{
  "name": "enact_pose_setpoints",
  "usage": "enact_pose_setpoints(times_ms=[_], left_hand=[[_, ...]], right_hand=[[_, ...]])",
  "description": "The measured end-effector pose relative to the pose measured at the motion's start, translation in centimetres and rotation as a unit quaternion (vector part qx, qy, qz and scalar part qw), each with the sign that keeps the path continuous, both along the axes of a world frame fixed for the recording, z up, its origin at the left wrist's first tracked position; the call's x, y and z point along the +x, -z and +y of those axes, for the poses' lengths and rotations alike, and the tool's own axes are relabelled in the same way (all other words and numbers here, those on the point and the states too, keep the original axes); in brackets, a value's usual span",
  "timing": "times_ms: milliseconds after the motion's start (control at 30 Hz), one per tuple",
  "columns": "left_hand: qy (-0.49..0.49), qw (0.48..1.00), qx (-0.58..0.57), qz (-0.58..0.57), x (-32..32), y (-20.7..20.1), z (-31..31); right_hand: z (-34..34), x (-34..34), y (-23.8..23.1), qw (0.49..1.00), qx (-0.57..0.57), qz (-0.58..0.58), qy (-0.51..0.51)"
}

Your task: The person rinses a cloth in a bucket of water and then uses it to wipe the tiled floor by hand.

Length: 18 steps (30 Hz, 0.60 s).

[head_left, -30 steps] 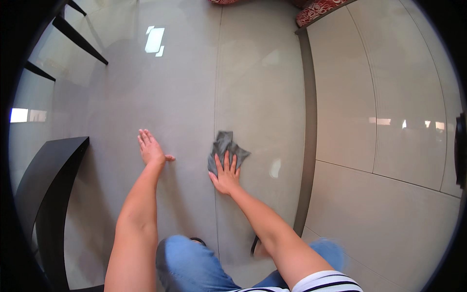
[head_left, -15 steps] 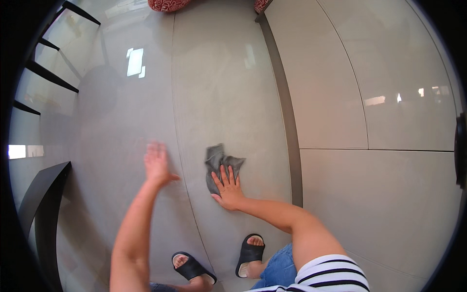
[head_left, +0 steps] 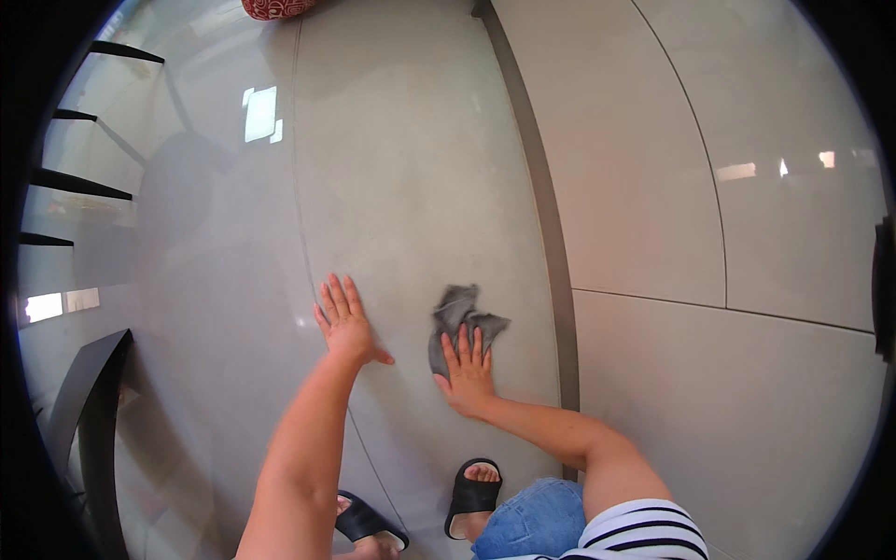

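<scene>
A crumpled grey cloth lies on the glossy floor. My right hand presses flat on its near part, fingers spread and pointing away from me. The cloth's far folds and right corner stick out past the fingertips. To the left, my left hand is spread with its palm down on the floor, beside a tile seam, and nothing is in it. Bare floor separates the two hands.
Cabinet-like glossy panels rise along the right, with a grey baseboard strip at their foot. Dark furniture legs stand at the left. A red patterned object sits at the far edge. My black sandals are close below.
My left hand has moved right and now rests on the floor. My right hand and the cloth have shifted right in view. The whole view has turned slightly.
</scene>
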<state>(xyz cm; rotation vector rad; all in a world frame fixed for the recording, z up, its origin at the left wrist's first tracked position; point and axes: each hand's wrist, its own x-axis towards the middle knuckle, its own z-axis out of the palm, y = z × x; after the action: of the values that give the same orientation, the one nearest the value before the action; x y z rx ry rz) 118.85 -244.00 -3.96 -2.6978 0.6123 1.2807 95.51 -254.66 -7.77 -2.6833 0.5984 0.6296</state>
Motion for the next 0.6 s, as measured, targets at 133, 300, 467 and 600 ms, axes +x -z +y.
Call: enact_pose_setpoints(times_ms=[133,300,467,600], left_hand=[[0.009,1.000,-0.015,0.015,-0.7,-0.3,-1.7],[0.035,0.999,-0.027,0.031,-0.6,-0.7,-2.0],[0.040,0.998,-0.050,0.025,-0.3,-0.6,-0.7],[0.066,0.989,-0.135,0.000,0.5,1.6,2.8]], right_hand=[[-7.6,9.6,1.1,0.978,-0.042,-0.181,-0.092],[-15.9,19.2,2.4,0.948,-0.140,-0.197,0.208],[-12.2,20.1,2.4,0.975,-0.062,-0.211,0.015],[-9.3,17.0,1.4,0.973,0.021,-0.219,-0.072]])
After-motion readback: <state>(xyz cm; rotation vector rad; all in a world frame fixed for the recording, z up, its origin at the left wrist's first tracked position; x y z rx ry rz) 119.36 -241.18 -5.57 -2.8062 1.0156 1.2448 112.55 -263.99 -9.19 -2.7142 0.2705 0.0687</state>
